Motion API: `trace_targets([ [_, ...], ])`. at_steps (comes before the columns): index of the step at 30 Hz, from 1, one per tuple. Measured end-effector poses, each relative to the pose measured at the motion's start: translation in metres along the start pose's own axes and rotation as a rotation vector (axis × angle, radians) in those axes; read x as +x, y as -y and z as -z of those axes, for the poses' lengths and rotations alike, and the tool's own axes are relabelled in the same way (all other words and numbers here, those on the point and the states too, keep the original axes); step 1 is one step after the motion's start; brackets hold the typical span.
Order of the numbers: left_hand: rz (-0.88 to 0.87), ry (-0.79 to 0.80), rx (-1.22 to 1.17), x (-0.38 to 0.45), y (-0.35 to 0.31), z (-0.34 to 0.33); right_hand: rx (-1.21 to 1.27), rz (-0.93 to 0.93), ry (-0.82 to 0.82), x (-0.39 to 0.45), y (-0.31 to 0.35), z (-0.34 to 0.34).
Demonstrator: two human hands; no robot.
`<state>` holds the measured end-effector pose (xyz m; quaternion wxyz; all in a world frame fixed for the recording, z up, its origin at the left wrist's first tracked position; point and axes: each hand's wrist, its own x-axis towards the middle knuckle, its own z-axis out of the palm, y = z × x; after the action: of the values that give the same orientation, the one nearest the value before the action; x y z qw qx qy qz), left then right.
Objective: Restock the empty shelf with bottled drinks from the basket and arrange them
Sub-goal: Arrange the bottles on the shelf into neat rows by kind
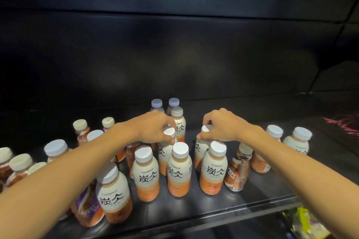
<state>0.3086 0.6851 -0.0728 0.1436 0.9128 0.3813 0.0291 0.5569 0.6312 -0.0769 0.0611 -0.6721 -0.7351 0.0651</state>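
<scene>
The left hand [153,128] and right hand [219,128] each pinched a Tanbing bottle's white cap [168,132] on the dark shelf [194,209], likely lining them up next into neat rows.

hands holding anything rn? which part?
Yes. Left hand grips a Tanbing bottle by its white cap; right hand grips another Tanbing bottle the same way.

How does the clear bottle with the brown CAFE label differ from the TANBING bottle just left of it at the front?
The CAFE bottle is clear with a brown label and leans; the TANBING bottle is opaque cream over orange, stands upright, and looks wider. Both have white caps, stand on the shelf, and neither is held.
</scene>
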Motion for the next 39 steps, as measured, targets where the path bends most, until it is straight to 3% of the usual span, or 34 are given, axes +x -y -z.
trace_targets([
  [18, 0.328, -0.219, 0.078, 0.006, 0.02, 0.001, 0.173, 0.165, 0.015, 0.045, 0.029, -0.012],
  [23, 0.304, -0.184, 0.065, 0.003, 0.024, 0.002, 0.199, 0.198, 0.023, 0.051, 0.037, -0.016],
  [28, 0.23, -0.089, -0.107, -0.003, 0.037, 0.004, 0.269, 0.203, 0.032, 0.053, 0.042, -0.018],
  [39, 0.233, -0.214, -0.171, -0.005, 0.036, -0.007, 0.306, 0.223, 0.052, 0.053, 0.046, -0.021],
])
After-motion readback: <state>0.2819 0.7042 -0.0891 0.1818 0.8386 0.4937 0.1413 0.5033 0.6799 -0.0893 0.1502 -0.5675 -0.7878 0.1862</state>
